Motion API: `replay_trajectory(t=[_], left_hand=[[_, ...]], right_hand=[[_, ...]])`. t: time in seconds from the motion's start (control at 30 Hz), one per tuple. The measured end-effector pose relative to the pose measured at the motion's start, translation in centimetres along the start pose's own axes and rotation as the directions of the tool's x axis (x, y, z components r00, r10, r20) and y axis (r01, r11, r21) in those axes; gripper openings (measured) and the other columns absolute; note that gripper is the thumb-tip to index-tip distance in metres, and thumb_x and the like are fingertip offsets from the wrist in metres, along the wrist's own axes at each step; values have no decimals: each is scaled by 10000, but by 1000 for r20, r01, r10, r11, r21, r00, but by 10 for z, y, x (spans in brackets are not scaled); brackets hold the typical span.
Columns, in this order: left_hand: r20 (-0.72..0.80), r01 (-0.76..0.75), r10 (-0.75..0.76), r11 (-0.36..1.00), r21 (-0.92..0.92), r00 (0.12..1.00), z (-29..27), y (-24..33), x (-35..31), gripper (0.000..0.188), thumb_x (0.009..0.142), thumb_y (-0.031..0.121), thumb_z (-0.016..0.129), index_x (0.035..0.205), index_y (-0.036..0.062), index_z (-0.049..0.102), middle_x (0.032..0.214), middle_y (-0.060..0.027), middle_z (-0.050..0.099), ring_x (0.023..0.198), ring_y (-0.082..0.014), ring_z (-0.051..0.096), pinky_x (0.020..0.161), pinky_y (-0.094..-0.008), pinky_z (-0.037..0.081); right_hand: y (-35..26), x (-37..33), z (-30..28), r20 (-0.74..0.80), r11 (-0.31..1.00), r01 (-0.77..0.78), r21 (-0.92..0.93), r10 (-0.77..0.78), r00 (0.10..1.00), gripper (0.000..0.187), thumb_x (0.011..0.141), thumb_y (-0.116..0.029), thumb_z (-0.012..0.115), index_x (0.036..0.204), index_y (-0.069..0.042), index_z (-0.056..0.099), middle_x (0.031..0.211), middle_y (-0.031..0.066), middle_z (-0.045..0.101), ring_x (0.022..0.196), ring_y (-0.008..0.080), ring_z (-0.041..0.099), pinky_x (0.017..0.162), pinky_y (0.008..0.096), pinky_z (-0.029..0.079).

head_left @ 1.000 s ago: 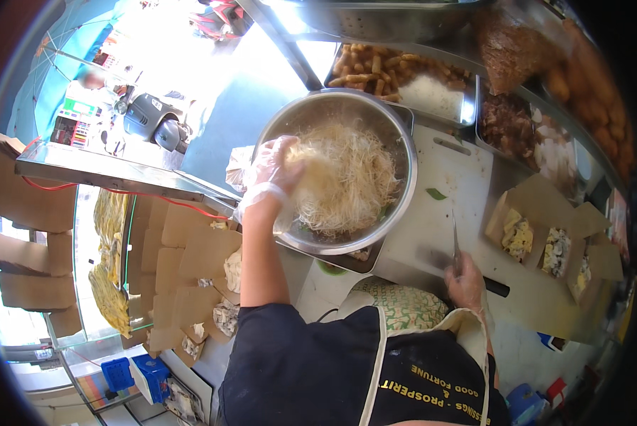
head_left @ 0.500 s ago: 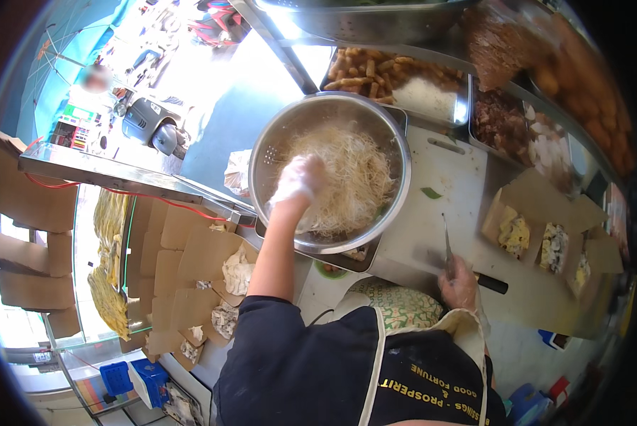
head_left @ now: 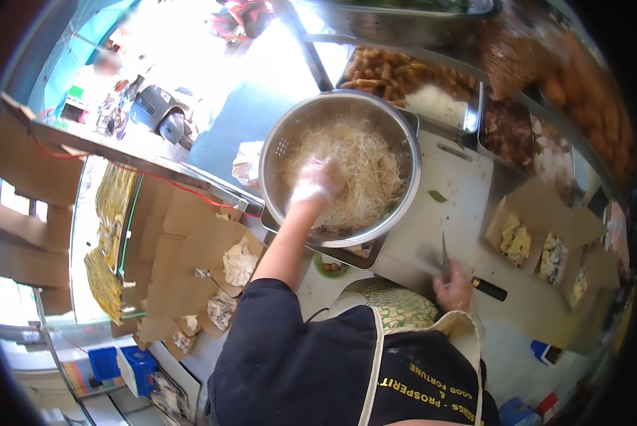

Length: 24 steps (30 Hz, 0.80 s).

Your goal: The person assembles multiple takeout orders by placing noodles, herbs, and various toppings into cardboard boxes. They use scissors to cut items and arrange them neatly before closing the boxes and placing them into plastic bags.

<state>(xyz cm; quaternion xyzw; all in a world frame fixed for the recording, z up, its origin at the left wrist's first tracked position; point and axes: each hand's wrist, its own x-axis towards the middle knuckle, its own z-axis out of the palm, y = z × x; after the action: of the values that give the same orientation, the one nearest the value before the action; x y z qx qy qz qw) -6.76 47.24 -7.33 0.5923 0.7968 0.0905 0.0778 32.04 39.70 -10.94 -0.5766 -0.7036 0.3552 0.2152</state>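
Observation:
My left hand [head_left: 322, 179], in a clear plastic glove, is down in a large steel colander bowl [head_left: 412, 167] on a heap of pale bean sprouts [head_left: 368, 170]. Its fingers are blurred and partly sunk among the strands, so their closure does not show. At the near edge of the white cutting board [head_left: 443, 206], my gloved right hand [head_left: 453, 290] is closed round a thin metal utensil [head_left: 443, 245] that points away from me; its exact kind is unclear. A black handle [head_left: 489, 288] juts out just right of that hand.
Behind the bowl stand trays of brown fried pieces [head_left: 382, 71], white shreds [head_left: 435, 104] and dark red meat [head_left: 506, 131]. Filled cardboard boxes [head_left: 546, 234] sit at right, more open boxes [head_left: 183, 248] at left. A green leaf [head_left: 438, 196] lies on the board.
The view has shifted slightly, so the bowl appears a little farther right. My left hand has moved slightly within the sprouts. My right hand keeps its hold on the utensil.

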Motion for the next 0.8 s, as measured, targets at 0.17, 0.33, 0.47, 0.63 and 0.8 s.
replay_trajectory(t=[0.17,0.33,0.47,0.63,0.8], left_hand=[[-40,68,-78,977,-202,996,-43,-15,-20,460,809,427,726,1160,159,596,1116,-162,623,1076,-365,589,926,-452,474],[13,11,-8,958,-285,1000,-64,-8,-57,664,814,476,722,1375,200,500,1432,-188,422,1269,-376,474,1094,-411,387],[-61,-39,25,972,-232,998,-67,-15,-78,519,867,416,682,1318,190,559,1322,-173,540,1194,-353,538,1040,-411,426],[-117,41,-69,974,-225,991,-59,-25,-88,331,897,149,623,1221,214,635,1167,-145,631,1037,-315,625,889,-405,496],[-285,11,-29,998,-65,958,-42,-30,-100,465,825,18,582,1240,225,620,1184,-126,635,1078,-311,618,941,-406,492]], right_hand=[[-7,-15,21,-8,997,-38,60,39,999,400,809,-185,616,1189,-64,582,809,160,651,730,330,648,696,404,514],[-16,-23,30,-19,997,71,-20,-71,997,405,800,-188,615,1185,-66,592,746,149,621,680,293,627,666,394,502],[-23,-26,29,32,995,90,-47,-89,996,415,797,-202,620,1192,-79,595,741,147,624,676,292,631,652,400,501],[-25,-32,26,77,998,52,-22,-50,996,424,794,-221,622,1197,-91,596,736,144,634,666,306,638,645,413,506],[-20,-36,23,56,994,109,-7,-109,992,432,792,-225,625,1204,-96,596,723,131,628,652,296,631,641,406,506]])
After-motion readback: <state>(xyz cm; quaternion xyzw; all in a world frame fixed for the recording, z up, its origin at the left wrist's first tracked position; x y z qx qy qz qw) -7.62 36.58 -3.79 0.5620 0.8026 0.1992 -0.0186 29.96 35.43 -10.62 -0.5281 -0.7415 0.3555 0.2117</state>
